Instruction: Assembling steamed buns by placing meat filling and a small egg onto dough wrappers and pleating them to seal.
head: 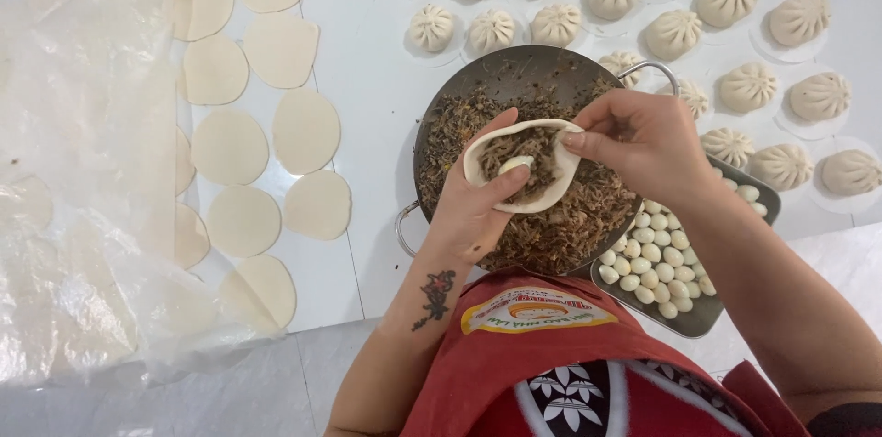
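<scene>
My left hand (473, 207) cups a round dough wrapper (551, 198) filled with dark shredded filling and a small white egg (515, 164), my thumb resting on the egg. My right hand (643, 138) pinches the wrapper's right rim between thumb and fingers. Both hands hover over a metal pan (496, 79) full of the same dark filling.
A metal tray (703, 313) of small peeled eggs lies right of the pan. Several pleated buns (675, 33) on paper rounds fill the white table at the back and right. Flat dough discs (305, 129) lie at left, some under a clear plastic sheet (83, 170).
</scene>
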